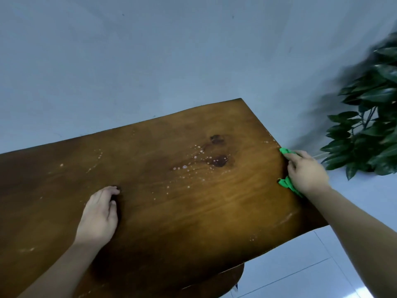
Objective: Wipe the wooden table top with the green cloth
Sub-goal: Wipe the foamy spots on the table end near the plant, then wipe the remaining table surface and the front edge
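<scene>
The wooden table top (171,201) fills the lower middle of the head view, with small white foam droplets (193,164) and two dark knots near its centre. My right hand (305,171) presses the green cloth (286,183) against the table's right edge; most of the cloth is hidden under the hand, and green corners stick out above and below it. My left hand (98,214) rests on the wood at the left with its fingers curled and nothing in it.
A leafy green plant (369,125) stands just right of the table, close to my right hand. A pale wall runs behind the table. White floor tiles (300,265) show below the right corner, and a rounded wooden part (221,280) sits under the table.
</scene>
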